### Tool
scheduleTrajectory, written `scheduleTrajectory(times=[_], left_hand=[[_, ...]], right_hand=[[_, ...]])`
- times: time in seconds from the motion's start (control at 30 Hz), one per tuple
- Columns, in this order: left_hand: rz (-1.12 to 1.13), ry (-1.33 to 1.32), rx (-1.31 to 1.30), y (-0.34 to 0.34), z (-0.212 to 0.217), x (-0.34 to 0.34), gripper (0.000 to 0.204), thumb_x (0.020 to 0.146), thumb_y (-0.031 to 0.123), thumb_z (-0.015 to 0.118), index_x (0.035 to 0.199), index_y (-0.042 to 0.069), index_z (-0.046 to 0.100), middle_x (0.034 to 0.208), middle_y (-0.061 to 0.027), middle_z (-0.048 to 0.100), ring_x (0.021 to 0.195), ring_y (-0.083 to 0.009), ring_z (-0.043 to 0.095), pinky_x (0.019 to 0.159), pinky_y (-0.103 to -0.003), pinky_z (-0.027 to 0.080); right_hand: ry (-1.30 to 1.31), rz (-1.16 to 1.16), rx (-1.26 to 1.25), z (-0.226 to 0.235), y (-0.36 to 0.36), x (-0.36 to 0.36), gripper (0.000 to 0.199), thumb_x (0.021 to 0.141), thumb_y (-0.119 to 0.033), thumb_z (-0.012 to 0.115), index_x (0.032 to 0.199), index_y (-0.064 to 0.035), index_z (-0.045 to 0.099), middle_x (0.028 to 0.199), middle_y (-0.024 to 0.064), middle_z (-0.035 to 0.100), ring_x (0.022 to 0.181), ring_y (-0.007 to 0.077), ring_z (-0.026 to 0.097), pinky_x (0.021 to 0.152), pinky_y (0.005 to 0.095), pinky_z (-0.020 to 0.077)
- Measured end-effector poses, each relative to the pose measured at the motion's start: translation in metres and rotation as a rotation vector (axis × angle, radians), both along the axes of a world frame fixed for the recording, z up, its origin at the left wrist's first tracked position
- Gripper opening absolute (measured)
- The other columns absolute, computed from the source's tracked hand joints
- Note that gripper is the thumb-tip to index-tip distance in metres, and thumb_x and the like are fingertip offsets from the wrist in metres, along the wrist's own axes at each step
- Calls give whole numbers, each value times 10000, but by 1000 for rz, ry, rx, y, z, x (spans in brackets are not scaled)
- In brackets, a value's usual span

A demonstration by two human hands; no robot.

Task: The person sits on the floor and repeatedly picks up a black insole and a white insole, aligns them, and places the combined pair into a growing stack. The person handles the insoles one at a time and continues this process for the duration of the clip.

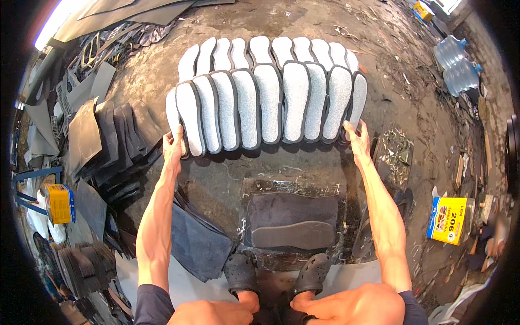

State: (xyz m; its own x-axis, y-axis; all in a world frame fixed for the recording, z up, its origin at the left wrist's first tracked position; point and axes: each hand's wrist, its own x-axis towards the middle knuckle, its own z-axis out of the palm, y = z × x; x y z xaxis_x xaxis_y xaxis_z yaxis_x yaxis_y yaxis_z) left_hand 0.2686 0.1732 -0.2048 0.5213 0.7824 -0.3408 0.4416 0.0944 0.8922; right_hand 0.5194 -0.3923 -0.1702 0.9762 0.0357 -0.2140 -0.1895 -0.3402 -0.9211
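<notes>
Two rows of shoe insoles lie on the ground ahead of me, pale grey fleecy tops with dark rims. The near row [268,105] overlaps the lower ends of the far row [260,50]. At the near row's left end, my left hand [173,149] has its fingers around the edge of the outermost insoles. My right hand [357,142] grips the right end in the same way, thumb on the near side. Closer to my feet, a dark insole-shaped piece [292,235] rests on a dark sheet [292,206] over a worn board [271,187].
Stacked dark sheets [114,135] and a bluish-black sheet pile [197,241] lie on the left. A yellow tin [448,221] and a clear plastic water jug [457,67] are on the right. Another yellow tin [58,203] is far left. Scraps litter the ground.
</notes>
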Motion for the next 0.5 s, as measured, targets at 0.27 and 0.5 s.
scheduleTrajectory(times=[0.27,0.5], left_hand=[[-20,-13,13,21,5,0,869,963,597,842,1507,25,480,1334,-181,681,1251,-250,625,1056,-461,511],[52,-174,-66,10,11,6,680,945,510,899,1342,49,594,1145,-86,674,1039,-156,619,884,-330,511]], right_hand=[[75,63,177,10,13,14,1266,857,-627,906,1735,-69,185,1596,229,525,1498,329,491,1258,504,360],[-37,86,273,-3,21,4,1221,943,-594,849,1738,-12,128,1692,221,409,1563,339,407,1300,507,312]])
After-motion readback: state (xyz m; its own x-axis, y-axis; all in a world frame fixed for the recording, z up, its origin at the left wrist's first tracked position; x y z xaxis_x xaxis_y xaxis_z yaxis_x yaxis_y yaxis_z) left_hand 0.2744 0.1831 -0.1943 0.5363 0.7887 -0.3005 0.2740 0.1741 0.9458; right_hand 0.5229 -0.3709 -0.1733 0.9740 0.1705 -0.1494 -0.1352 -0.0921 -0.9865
